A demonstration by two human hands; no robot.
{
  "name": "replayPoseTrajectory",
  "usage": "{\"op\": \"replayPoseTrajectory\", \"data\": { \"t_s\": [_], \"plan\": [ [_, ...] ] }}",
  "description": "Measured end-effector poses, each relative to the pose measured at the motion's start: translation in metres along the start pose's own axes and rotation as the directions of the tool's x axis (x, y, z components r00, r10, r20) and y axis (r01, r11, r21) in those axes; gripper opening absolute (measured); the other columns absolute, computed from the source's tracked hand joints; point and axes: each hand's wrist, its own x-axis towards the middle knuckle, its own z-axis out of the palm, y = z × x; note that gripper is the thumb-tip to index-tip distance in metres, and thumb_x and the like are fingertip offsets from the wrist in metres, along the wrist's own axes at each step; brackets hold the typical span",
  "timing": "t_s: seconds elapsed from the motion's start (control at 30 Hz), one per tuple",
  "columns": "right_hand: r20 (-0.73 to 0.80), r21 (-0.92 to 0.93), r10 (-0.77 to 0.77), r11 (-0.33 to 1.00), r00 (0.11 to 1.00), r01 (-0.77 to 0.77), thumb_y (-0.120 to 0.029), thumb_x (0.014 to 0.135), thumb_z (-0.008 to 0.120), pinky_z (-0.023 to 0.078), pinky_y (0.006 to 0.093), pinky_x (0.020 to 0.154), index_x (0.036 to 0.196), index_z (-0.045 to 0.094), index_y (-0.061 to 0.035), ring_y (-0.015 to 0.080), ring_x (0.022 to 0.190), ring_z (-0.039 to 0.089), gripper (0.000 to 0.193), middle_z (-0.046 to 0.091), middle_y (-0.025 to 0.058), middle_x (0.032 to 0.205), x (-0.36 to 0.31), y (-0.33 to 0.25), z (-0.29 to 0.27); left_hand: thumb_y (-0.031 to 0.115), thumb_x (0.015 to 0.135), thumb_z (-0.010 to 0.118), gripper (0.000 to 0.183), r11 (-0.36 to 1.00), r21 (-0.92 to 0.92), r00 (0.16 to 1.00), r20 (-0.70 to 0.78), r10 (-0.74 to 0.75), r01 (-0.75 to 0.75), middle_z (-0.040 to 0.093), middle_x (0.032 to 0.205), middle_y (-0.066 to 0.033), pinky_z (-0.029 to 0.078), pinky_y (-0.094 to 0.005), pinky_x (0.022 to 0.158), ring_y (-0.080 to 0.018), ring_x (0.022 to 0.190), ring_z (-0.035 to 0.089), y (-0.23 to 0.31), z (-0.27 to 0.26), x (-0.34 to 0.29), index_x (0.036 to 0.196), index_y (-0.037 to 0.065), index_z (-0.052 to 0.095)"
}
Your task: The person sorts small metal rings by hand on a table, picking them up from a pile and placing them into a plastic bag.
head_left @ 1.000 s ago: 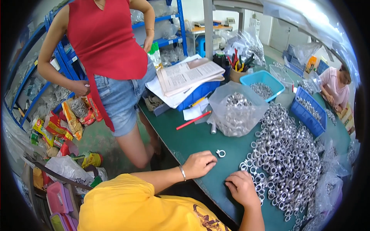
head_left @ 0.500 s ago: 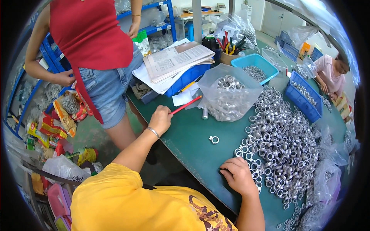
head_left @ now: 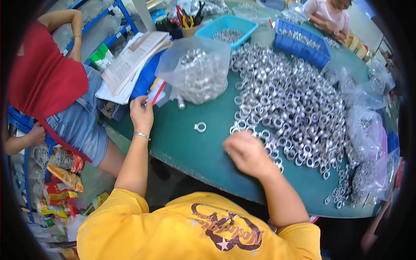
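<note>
My left hand [head_left: 141, 115], with a bracelet at the wrist, is closed on the lower end of a red pen [head_left: 159, 92] at the table's left edge. The pen slants over white papers beside a yellow pencil [head_left: 153, 84]. My right hand [head_left: 246, 151] hovers over or rests on the table by the near left edge of a big pile of silver metal rings [head_left: 294, 104]; its fingers are smeared by motion. Between my hands, a single metal ring with a small lug [head_left: 199, 127] lies apart on the green tabletop [head_left: 182, 151].
A clear plastic bag of metal parts [head_left: 197, 76] stands behind the lone ring. Beyond are a light blue basin [head_left: 227, 30], a blue bin [head_left: 302, 42] and a stack of papers [head_left: 130, 65]. A person in red stands at left; another sits at far right.
The view has swung to the right. My left hand has brought the red pen to the papers by the yellow pencil. My right hand stays by the pile, its fingers now blurred.
</note>
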Motion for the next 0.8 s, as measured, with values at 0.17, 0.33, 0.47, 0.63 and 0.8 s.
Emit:
{"op": "replayPoseTrajectory", "data": {
  "t_s": [0.17, 0.33, 0.47, 0.63, 0.8],
  "plan": [
    [-0.3, -0.004, 0.198, 0.978, 0.933, -0.208, 0.004, 0.075, 0.063, 0.047, 0.0329, 0.061, 0.083, 0.062, -0.0018, 0.027, 0.07, 0.058, 0.01, 0.06, 0.011, 0.077, 0.001, 0.007, -0.013, 0.009, 0.081, 0.066, 0.01, 0.972, -0.234, 0.965, 0.258, 0.042, 0.021, 0.058, 0.076, -0.0028, 0.044, -0.0226, 0.059, -0.0082, 0.063, 0.052, 0.072, -0.008, -0.024, 0.087, 0.001, 0.064],
    [-0.228, -0.001, 0.201, 0.978, 0.953, -0.206, 0.004, 0.074, 0.064, 0.048, 0.0333, 0.06, 0.083, 0.063, -0.0016, 0.0266, 0.068, 0.059, 0.011, 0.06, 0.0108, 0.076, 0.001, 0.005, -0.005, 0.013, 0.072, 0.075, 0.029, 0.933, -0.349, 0.702, 0.643, 0.305, -0.087, 0.054, 0.087, -0.0053, 0.045, -0.026, 0.06, -0.0143, 0.065, 0.053, 0.112, -0.016, -0.04, 0.095, 0.003, 0.063],
    [-0.2, -0.021, 0.187, 0.981, 0.962, -0.195, 0.002, 0.074, 0.065, 0.049, 0.0333, 0.062, 0.083, 0.063, -0.0014, 0.0272, 0.07, 0.06, 0.01, 0.061, 0.0106, 0.077, 0.001, 0.005, -0.005, 0.008, 0.072, 0.075, 0.029, 0.909, -0.416, 0.686, 0.673, 0.276, 0.043, 0.054, 0.089, -0.0045, 0.046, -0.0248, 0.063, -0.0133, 0.072, 0.055, 0.105, -0.004, -0.042, 0.097, 0.001, 0.062],
    [-0.194, 0.001, 0.223, 0.974, 0.955, -0.228, 0.002, 0.074, 0.065, 0.048, 0.0329, 0.062, 0.083, 0.063, -0.0016, 0.0271, 0.07, 0.06, 0.01, 0.061, 0.0116, 0.077, 0.002, 0.004, -0.002, 0.006, 0.088, 0.058, 0.025, -0.072, -0.699, 0.698, 0.715, -0.034, 0.712, 0.058, 0.089, -0.0027, 0.049, -0.0264, 0.071, -0.0115, 0.075, 0.057, 0.115, 0.002, -0.019, 0.113, 0.003, 0.055],
    [-0.198, -0.008, 0.227, 0.972, 0.954, -0.233, 0.005, 0.073, 0.064, 0.047, 0.0332, 0.06, 0.081, 0.063, -0.0009, 0.0267, 0.067, 0.058, 0.01, 0.059, 0.0113, 0.074, -0.003, 0.002, -0.007, 0.005, 0.09, 0.053, 0.017, -0.226, -0.69, 0.697, 0.714, -0.064, 0.687, 0.06, 0.093, -0.0076, 0.052, -0.032, 0.079, -0.0167, 0.083, 0.061, 0.114, 0.011, -0.003, 0.106, 0.001, 0.056]
  ]
}}
